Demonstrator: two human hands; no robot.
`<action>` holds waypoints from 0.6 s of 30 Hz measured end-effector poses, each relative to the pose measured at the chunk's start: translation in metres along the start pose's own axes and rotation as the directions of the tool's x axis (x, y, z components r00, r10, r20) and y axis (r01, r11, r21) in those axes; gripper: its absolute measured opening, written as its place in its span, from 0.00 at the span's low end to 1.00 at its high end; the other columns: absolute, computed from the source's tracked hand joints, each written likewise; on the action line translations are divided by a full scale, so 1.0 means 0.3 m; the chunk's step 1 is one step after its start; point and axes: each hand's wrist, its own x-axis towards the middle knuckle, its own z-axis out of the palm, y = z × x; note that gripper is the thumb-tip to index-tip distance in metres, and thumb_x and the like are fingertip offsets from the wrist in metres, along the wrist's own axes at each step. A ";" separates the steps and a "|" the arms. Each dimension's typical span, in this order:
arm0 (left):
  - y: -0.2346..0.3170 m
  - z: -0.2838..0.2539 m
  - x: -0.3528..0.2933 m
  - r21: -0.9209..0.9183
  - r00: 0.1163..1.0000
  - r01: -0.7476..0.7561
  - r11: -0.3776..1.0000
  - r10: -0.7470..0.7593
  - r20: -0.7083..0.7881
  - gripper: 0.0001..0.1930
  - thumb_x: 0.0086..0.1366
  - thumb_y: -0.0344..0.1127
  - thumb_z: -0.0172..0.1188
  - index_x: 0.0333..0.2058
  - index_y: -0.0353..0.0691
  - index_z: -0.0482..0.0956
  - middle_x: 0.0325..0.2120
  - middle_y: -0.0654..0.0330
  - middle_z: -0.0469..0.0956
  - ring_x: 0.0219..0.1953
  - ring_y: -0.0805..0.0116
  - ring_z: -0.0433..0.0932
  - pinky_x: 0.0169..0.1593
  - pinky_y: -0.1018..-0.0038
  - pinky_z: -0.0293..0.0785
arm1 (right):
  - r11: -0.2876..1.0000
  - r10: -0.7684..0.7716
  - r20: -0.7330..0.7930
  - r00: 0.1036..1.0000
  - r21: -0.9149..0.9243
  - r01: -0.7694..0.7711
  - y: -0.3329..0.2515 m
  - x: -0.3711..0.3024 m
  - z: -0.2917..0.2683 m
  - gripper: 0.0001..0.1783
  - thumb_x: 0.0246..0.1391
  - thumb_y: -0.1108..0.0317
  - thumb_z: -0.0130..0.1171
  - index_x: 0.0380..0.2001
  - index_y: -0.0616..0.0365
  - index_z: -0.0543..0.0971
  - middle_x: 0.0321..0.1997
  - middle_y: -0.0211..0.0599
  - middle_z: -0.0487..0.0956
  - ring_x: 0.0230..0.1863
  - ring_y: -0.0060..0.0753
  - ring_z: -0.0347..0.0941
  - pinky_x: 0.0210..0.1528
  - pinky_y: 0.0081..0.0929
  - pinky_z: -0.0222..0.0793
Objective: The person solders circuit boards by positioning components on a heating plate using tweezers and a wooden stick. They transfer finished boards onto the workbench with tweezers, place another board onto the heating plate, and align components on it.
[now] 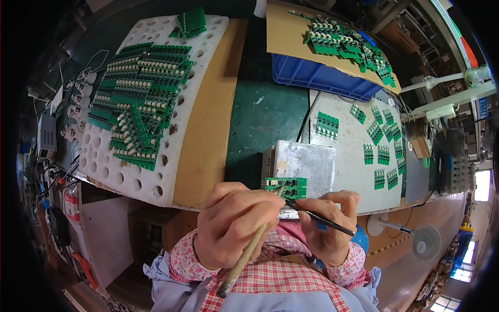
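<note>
A small green circuit board [299,183] with black and pale parts lies at the near edge of a silvery metal block [306,158]. My left hand [228,221] is closed round a thin wooden stick [243,260], which slants up so that its far tip meets the board; whether it is a brush I cannot tell. Between the fingers of my right hand [332,223] is a pair of black tweezers [326,221], pointing left at the board's near edge. My fingers partly hide the board's lower side and the tweezer tips.
To the left, a white foam sheet [148,182] with round holes carries many stacked circuit boards [140,93]. Several small boards [383,154] lie on the pale surface at right. Behind them a blue crate [322,78] supports cardboard [286,36] with more boards.
</note>
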 end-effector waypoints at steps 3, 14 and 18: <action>-0.001 0.003 0.001 0.001 1.000 -0.003 1.000 0.003 -0.012 0.17 0.52 0.24 0.66 0.40 0.38 0.73 0.34 0.57 0.80 0.33 0.66 0.79 0.36 0.71 0.72 | 1.000 0.003 0.002 1.000 -0.002 -0.003 0.000 0.003 0.001 0.13 0.42 0.71 0.69 0.35 0.54 0.80 0.33 0.22 0.81 0.32 0.27 0.69 0.39 0.29 0.55; -0.001 0.000 0.004 -0.001 1.000 -0.005 1.000 0.005 -0.007 0.17 0.51 0.23 0.66 0.40 0.37 0.73 0.34 0.57 0.80 0.33 0.66 0.79 0.36 0.71 0.72 | 1.000 -0.010 -0.003 1.000 -0.009 0.010 0.007 0.000 0.010 0.13 0.41 0.71 0.69 0.34 0.53 0.80 0.33 0.21 0.81 0.31 0.27 0.69 0.38 0.29 0.55; -0.002 0.001 0.004 0.002 1.000 -0.005 1.000 0.005 -0.004 0.18 0.51 0.23 0.66 0.40 0.37 0.72 0.34 0.57 0.80 0.33 0.66 0.79 0.36 0.71 0.72 | 1.000 -0.008 0.000 1.000 -0.016 0.008 0.008 0.002 0.010 0.14 0.40 0.71 0.70 0.34 0.53 0.80 0.33 0.21 0.81 0.31 0.27 0.69 0.38 0.29 0.55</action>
